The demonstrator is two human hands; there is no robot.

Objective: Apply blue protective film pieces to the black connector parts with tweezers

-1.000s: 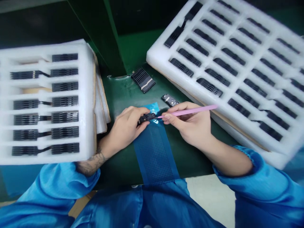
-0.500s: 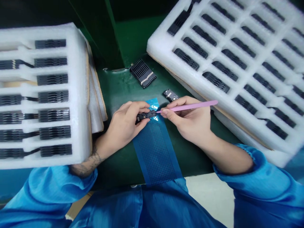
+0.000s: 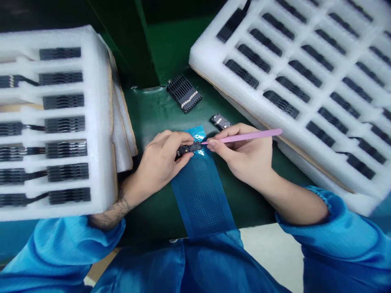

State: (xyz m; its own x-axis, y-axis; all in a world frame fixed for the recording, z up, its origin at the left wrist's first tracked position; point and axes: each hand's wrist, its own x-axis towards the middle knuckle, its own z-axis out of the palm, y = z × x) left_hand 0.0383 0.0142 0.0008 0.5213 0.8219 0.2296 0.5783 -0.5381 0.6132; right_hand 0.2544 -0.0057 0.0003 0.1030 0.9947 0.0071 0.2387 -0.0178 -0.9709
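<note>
Between its thumb and fingers, my left hand (image 3: 161, 158) grips a small flat black electronic part (image 3: 187, 149) over the top of a blue perforated sheet (image 3: 204, 191). My right hand (image 3: 247, 150) is closed round pink tweezers (image 3: 250, 135), held like a pen. Their tip points left and meets the right end of the black part; whether it pinches anything is too small to tell. Just beyond my right fingers lies another black part with a silvery plate (image 3: 220, 121), partly hidden by the hand. Shiny tiny bits show on the sheet beside the held part.
A block of slim black parts (image 3: 184, 93) lies farther back on the green table (image 3: 146, 110). White foam trays hold rows of black parts: a stacked one (image 3: 99, 122) at left, another (image 3: 207, 53) at right. A dark green post (image 3: 125, 44) stands behind.
Both hands keep nearly the same pose, with the tweezers still at the black part. The view has shifted slightly; nothing has been let go or taken up.
</note>
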